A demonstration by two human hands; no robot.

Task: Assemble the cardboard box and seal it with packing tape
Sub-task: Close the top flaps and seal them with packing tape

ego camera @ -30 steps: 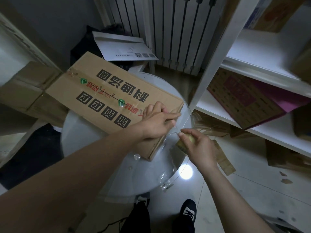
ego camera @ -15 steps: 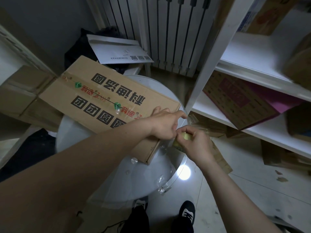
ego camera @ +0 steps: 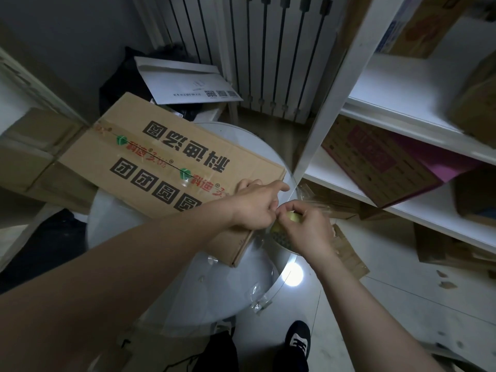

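Observation:
A brown cardboard box [ego camera: 166, 162] with black printed characters lies closed on a round glass table [ego camera: 150, 267]. Clear tape runs along its top seam. My left hand [ego camera: 255, 208] rests on the box's near right corner, its fingers pinching the clear tape's end, forefinger pointing right. My right hand [ego camera: 306, 226] is right beside it, gripping a tape roll [ego camera: 281, 233] at the box's right end. The two hands touch at the fingertips. Most of the roll is hidden under my right hand.
A white shelf unit [ego camera: 402, 124] with cardboard boxes stands on the right, its post [ego camera: 330, 103] close to the table's edge. A radiator [ego camera: 255, 49] and a white envelope [ego camera: 182, 81] lie behind. More boxes [ego camera: 35, 151] sit at left. My feet [ego camera: 298, 342] are below.
My right hand with the tape roll has moved left up to my left hand, closing the gap of stretched tape seen a second ago. The box has stayed put.

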